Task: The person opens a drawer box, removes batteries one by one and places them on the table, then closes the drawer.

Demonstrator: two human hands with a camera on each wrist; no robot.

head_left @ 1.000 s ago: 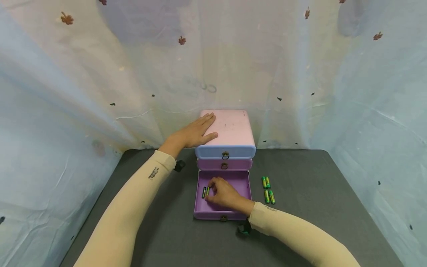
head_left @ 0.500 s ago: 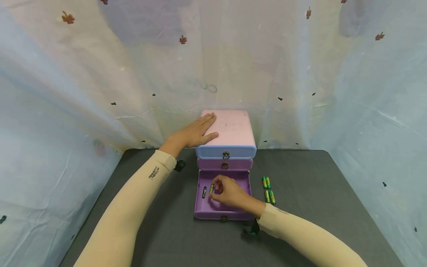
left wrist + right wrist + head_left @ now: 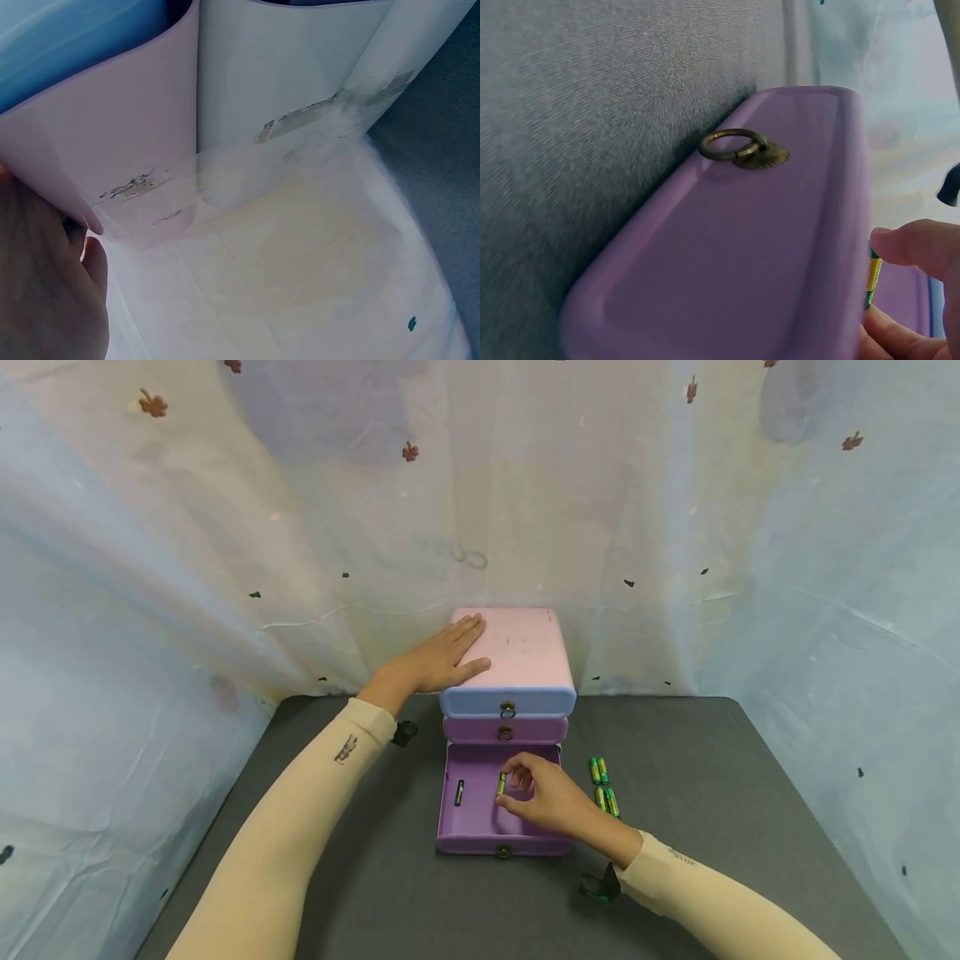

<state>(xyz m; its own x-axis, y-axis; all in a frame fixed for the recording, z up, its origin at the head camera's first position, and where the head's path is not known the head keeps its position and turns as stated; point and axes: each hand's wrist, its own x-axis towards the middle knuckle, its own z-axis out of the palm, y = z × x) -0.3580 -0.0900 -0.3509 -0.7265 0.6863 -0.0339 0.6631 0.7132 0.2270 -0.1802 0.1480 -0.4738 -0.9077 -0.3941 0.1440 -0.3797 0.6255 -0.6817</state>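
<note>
A small chest of drawers has a pink top (image 3: pixel 521 652), and its lowest purple drawer (image 3: pixel 504 844) is pulled out. My left hand (image 3: pixel 438 658) lies flat with straight fingers on the top's left side; the left wrist view shows part of that hand (image 3: pixel 52 277) against the pink casing. Over the pulled-out drawer, my right hand (image 3: pixel 551 795) pinches a green-yellow battery (image 3: pixel 502 784) between thumb and fingers. The right wrist view has this battery (image 3: pixel 873 279) held by its ends behind the drawer front (image 3: pixel 727 232). Another battery (image 3: pixel 459 792) lies in the drawer's left part.
Several green-yellow batteries (image 3: pixel 603 786) lie in two pairs on the dark grey table (image 3: pixel 675 760), right of the drawer. Above the pulled-out drawer are a purple drawer front (image 3: pixel 472 730) and a blue one (image 3: pixel 472 702), both with ring pulls. A pale curtain (image 3: pixel 637 527) hangs behind.
My right hand has lifted one battery from beside the other in the drawer and carried it rightward over the drawer. My left hand has stayed in place.
</note>
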